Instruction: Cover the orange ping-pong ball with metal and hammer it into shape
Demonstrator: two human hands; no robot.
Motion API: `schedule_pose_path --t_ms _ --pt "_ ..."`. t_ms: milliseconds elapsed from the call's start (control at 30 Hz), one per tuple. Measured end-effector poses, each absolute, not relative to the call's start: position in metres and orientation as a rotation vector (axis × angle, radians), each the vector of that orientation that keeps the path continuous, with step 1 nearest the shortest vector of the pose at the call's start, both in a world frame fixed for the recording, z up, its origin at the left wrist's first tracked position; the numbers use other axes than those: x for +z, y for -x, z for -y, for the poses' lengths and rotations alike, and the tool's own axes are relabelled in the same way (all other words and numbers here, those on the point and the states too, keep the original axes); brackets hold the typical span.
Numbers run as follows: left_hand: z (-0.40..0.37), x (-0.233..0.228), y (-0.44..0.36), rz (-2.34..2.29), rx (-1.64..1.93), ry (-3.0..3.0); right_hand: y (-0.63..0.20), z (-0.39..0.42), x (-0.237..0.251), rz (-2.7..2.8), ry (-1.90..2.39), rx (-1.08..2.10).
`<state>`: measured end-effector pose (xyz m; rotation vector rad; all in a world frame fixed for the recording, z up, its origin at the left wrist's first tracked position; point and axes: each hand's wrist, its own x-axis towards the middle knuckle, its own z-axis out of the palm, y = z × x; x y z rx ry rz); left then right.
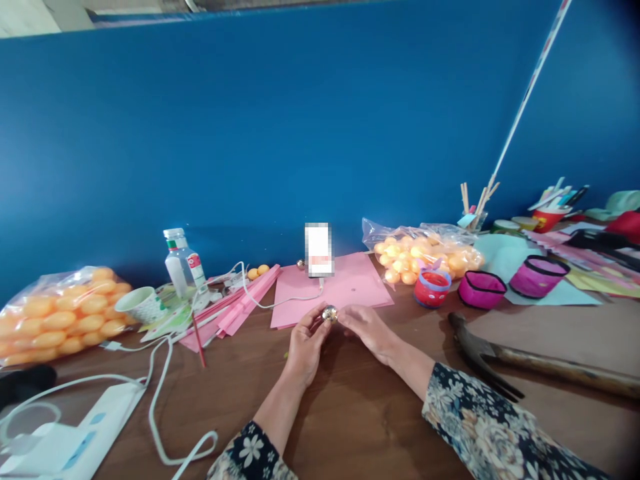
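1. Over at the left, a bag of orange balls lies on the brown bench.
2. The left hand has its fingers pinched around a shiny metal ball, right at their tips; round, no long axis.
3. The right hand curls in at the ball's right side; I can't tell whether it grips.
4. Farther right, a claw hammer; behind everything, a blue partition.
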<state>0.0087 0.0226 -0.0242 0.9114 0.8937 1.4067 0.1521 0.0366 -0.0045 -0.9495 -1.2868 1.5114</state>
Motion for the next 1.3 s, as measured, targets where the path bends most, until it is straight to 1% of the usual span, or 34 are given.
schedule_pose_path --t_ms 1300 --pt "-0.0229 -0.0273 -0.0091 -0.926 1.41 -0.977 -0.1543 -0.037 -0.0035 1.311 0.921 1.571"
